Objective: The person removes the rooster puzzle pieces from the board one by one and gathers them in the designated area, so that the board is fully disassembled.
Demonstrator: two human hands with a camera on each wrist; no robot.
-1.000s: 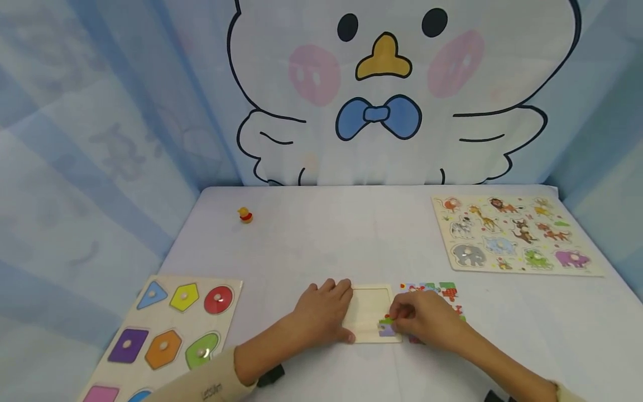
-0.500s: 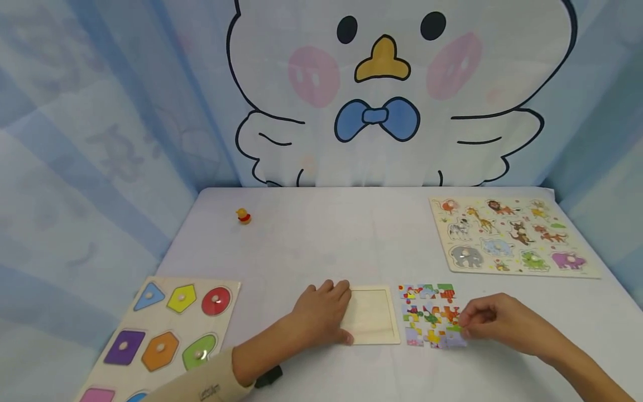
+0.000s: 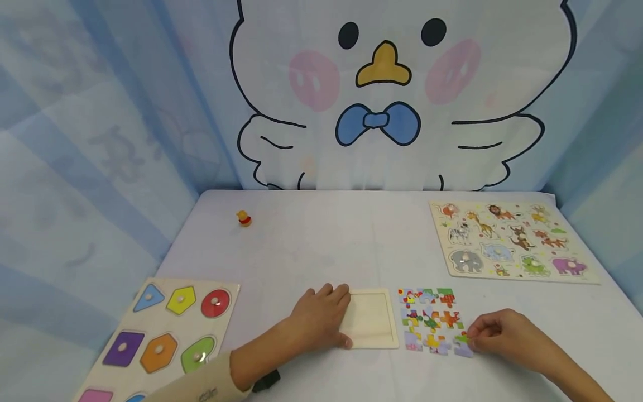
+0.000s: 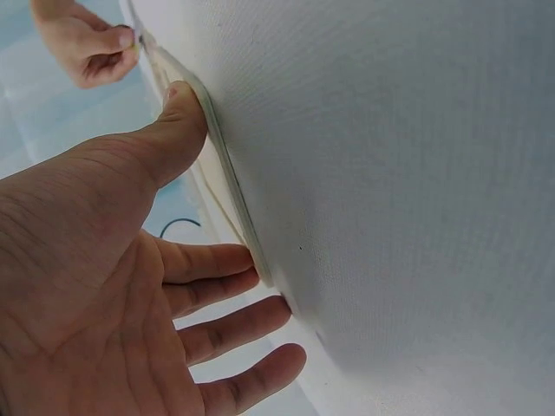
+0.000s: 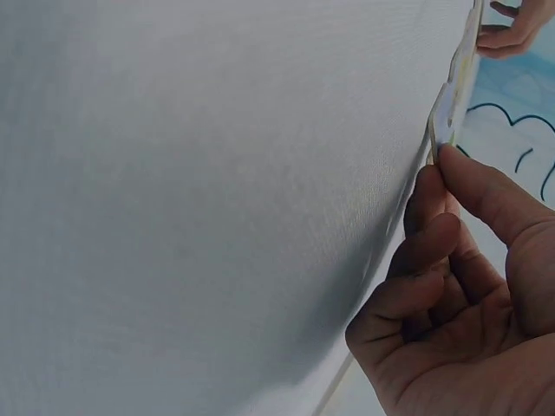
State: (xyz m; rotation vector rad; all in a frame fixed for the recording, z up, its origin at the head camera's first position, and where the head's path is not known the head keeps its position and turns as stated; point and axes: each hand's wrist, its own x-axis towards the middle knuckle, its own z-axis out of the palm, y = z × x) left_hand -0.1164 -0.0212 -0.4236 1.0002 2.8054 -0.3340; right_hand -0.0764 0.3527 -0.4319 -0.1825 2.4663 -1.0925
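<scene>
My left hand (image 3: 320, 317) rests at the left side of a shallow wooden puzzle tray (image 3: 373, 319). In the left wrist view its thumb lies on the near part of the tray's edge, and fairly straight fingers (image 4: 221, 260) touch the far corner. Right of the tray, several jigsaw pieces (image 3: 431, 319) lie in loose rows with gaps between them. With thumb and bent fingers, my right hand (image 3: 512, 338) pinches the right edge of a green-and-lilac jigsaw piece (image 3: 461, 347) at the lower right of these rows. The right wrist view shows this jigsaw piece (image 5: 441, 115) edge-on.
A knobbed shape board (image 3: 171, 326) lies at the left, and a knobbed animal board (image 3: 512, 240) at the back right. A small yellow-and-red figurine (image 3: 243, 218) stands at the back left. Blue-and-white printed curtains (image 3: 374, 151) enclose the white table.
My right hand has carried the jigsaw piece from the tray's lower right corner across to the right of the other pieces, then slightly nearer me. My left hand stays at the tray.
</scene>
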